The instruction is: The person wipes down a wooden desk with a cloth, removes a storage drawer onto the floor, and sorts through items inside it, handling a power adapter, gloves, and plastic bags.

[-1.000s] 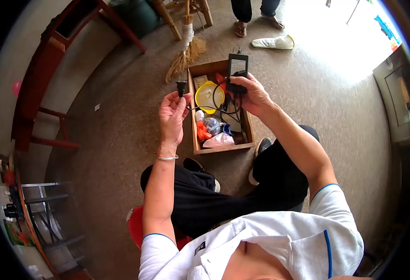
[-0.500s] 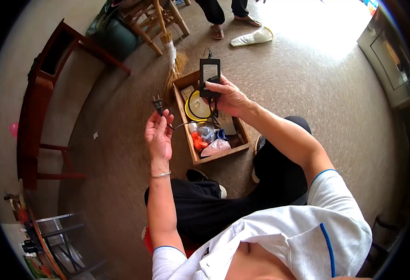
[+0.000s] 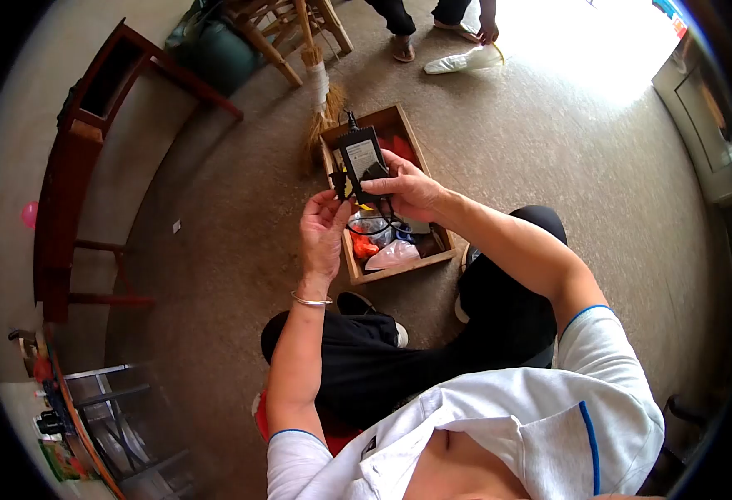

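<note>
My right hand (image 3: 412, 187) grips a black power adapter (image 3: 360, 152) with a pale label, thumb across its face. Between the fingers of my left hand (image 3: 324, 223) is a black power plug (image 3: 339, 183), close beside the adapter's left edge. A black cable (image 3: 374, 229) loops below both hands. Under them on the floor lies a wooden drawer (image 3: 412, 271). In it are a pink plastic bag (image 3: 393, 255), an orange-red bag (image 3: 363, 244) and other small items, partly hidden by my hands and the adapter.
A straw broom (image 3: 318, 92) leans beyond the drawer near a wooden stool (image 3: 337, 29). Another person's hand (image 3: 488, 32) touches a white bag-like item (image 3: 466, 61) on the floor. A dark red wooden table (image 3: 74, 192) stands left; a cabinet (image 3: 699, 117) stands right.
My left hand has brought the plug rightward, next to the adapter. The adapter has tilted and shifted slightly left and down. The other person's hand has reached down to the white item.
</note>
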Demonstrator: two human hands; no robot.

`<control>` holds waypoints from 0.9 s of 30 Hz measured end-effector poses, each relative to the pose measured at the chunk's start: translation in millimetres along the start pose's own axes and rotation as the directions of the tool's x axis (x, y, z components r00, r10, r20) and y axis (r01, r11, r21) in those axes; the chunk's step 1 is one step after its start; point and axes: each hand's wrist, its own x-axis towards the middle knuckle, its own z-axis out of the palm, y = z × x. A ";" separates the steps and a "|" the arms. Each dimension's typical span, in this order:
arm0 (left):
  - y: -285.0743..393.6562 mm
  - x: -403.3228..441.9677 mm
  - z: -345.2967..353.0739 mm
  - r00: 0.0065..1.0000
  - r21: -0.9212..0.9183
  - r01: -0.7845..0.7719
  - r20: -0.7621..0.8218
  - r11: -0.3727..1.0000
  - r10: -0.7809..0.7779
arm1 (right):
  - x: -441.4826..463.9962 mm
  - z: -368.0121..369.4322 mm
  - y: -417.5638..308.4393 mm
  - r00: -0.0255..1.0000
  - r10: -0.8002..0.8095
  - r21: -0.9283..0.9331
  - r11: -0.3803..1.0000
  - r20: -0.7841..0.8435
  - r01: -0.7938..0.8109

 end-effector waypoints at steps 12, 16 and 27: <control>23.3 4.9 -21.9 0.989 -0.350 -0.001 -0.140 0.937 -0.051 | 23.4 -35.3 -18.0 0.958 -0.014 0.360 0.925 -0.285 0.120; 25.2 9.2 -33.6 0.995 -0.415 0.002 -0.093 0.910 -0.045 | 20.9 -31.7 -45.8 0.982 -0.095 0.508 0.845 -0.166 0.168; 30.9 11.0 -45.3 0.995 -0.436 -0.044 -0.100 0.899 0.000 | 15.1 -34.3 -70.5 0.944 -0.302 0.497 0.844 0.131 0.201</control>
